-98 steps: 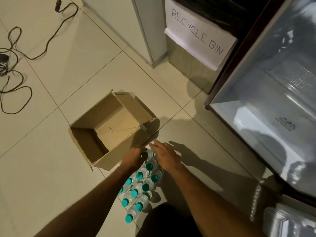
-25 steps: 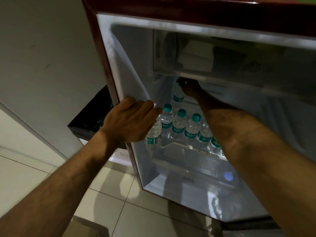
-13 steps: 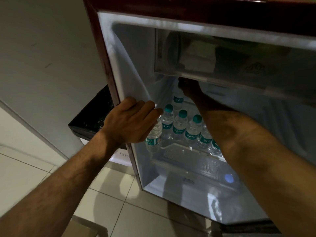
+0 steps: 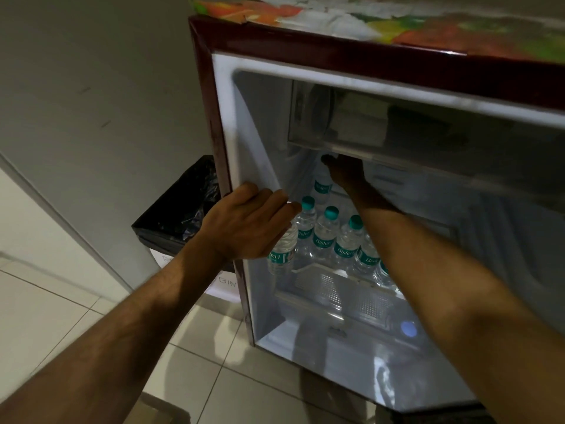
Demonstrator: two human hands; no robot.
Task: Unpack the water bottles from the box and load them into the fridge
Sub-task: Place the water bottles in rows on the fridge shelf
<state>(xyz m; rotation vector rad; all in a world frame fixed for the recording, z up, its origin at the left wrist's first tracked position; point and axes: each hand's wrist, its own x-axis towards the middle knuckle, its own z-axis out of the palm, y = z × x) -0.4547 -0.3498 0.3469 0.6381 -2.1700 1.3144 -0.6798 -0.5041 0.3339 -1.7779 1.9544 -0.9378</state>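
Maroon metal framed the small open fridge, whose pale plastic interior filled the frame from twelve to four o'clock. Toward nine o'clock of the opening, the left hand wrapped its curled fingers round the upper part of a clear plastic water bottle with a green-and-white label, the knuckles close against the fridge's white door seal. That bottle stood at the left end of a row of matching clear bottles with teal caps lined up on the transparent shelf. Deeper in, toward twelve o'clock from the row, the right hand reached under the grey freezer compartment and covered the top of another labelled bottle at the back; whether its fingers were spread or gripping could not be told in the shadow. Outside the fridge, at nine o'clock, a bin lined with a black plastic bag stood against the grey wall. Pale square floor tiles lay from seven to six o'clock. A colourful printed cover lay on the fridge top.
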